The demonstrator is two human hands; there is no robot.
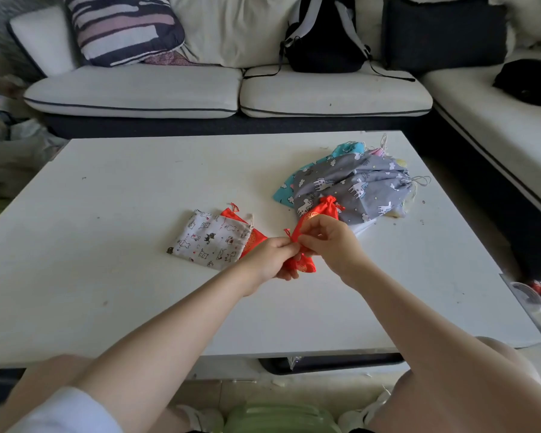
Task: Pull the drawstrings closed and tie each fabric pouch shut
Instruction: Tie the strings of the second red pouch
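A small red pouch hangs between my hands above the white table. My left hand and my right hand both pinch its red drawstring at the gathered mouth, fingertips meeting in the middle. Another red pouch with its neck cinched lies just behind my right hand. To the left, a white cat-print pouch lies flat on top of a further red pouch. A heap of grey unicorn-print and blue pouches sits at the right of the table.
A white sofa runs behind the table, with a striped cushion and a black backpack on it. A clear plastic cup and red wrappers lie on the floor by the table's right edge.
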